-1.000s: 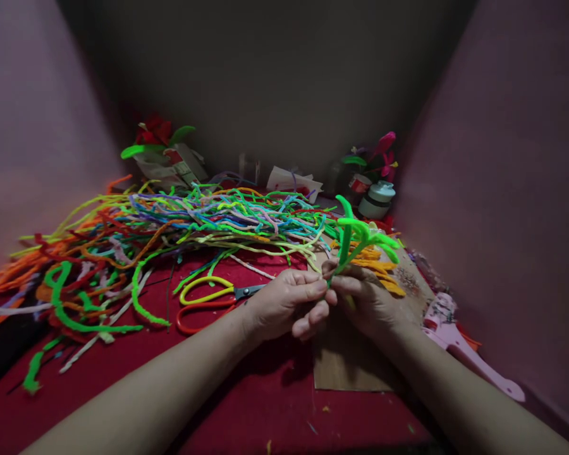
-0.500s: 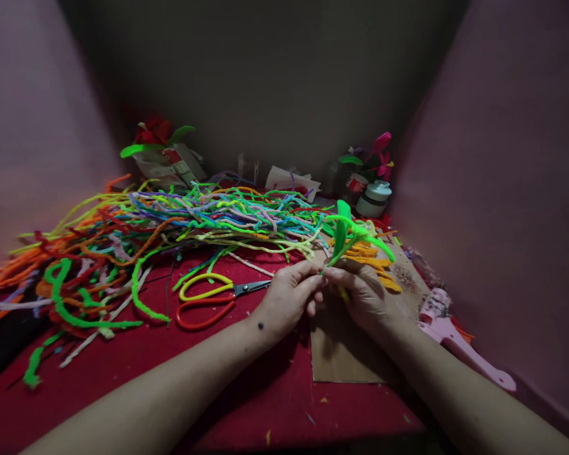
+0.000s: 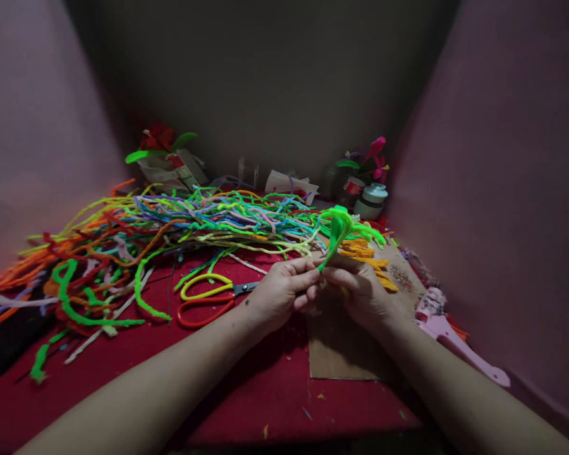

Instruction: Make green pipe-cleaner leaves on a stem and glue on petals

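Note:
A bunch of green pipe cleaners [image 3: 339,230] stands up between my two hands, fanning out at its top. My left hand [image 3: 284,287] pinches its lower end from the left. From the right, my right hand [image 3: 363,287] grips the same lower end, its fingertips close to those of the left. Just left of my left hand lie scissors [image 3: 208,297] with one yellow and one red handle, their blade tips hidden behind the hand. Orange-yellow fuzzy pieces [image 3: 379,272] rest on a cardboard sheet [image 3: 344,360] behind and under my right hand.
A large heap of coloured pipe cleaners [image 3: 218,218] spreads across the red tabletop [image 3: 246,404]. A pink glue gun [image 3: 469,354] lies at the right. Farther back stand a pale-lidded jar [image 3: 371,201], pink flowers [image 3: 377,155] and a red flower [image 3: 159,138].
The green bunch has turned between my fingers, so its leafy parts now overlap more closely. Both hands stay together, and the view has shifted slightly.

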